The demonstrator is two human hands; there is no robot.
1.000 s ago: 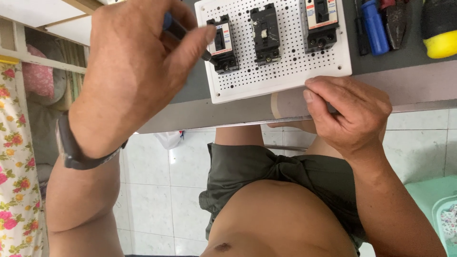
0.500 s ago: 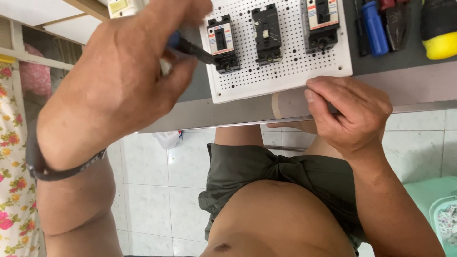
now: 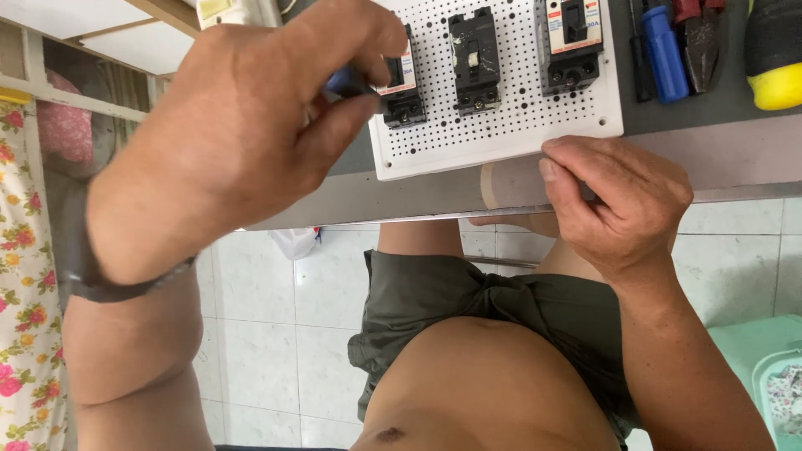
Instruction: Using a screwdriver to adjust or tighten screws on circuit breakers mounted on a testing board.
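A white perforated board (image 3: pixel 501 134) lies on a grey table (image 3: pixel 401 196) and carries three black circuit breakers. My left hand (image 3: pixel 242 142), with a dark wristband, is closed around a blue-handled screwdriver (image 3: pixel 347 81). Its tip points at the lower end of the left breaker (image 3: pixel 403 88). The middle breaker (image 3: pixel 474 60) and the right breaker (image 3: pixel 572 46) stand untouched. My right hand (image 3: pixel 618 205) rests on the table's front edge, its fingers curled against the board's near right corner.
Beyond the board at the right lie a second blue-handled screwdriver (image 3: pixel 664 54), red-handled pliers (image 3: pixel 700 42) and a black and yellow tool (image 3: pixel 773 54). A green basin (image 3: pixel 764 367) sits on the tiled floor at the right. A floral cloth (image 3: pixel 25 292) hangs at the left.
My left hand has turned and its wrist has dropped lower, while the screwdriver tip stays at the left breaker. My right hand has not moved.
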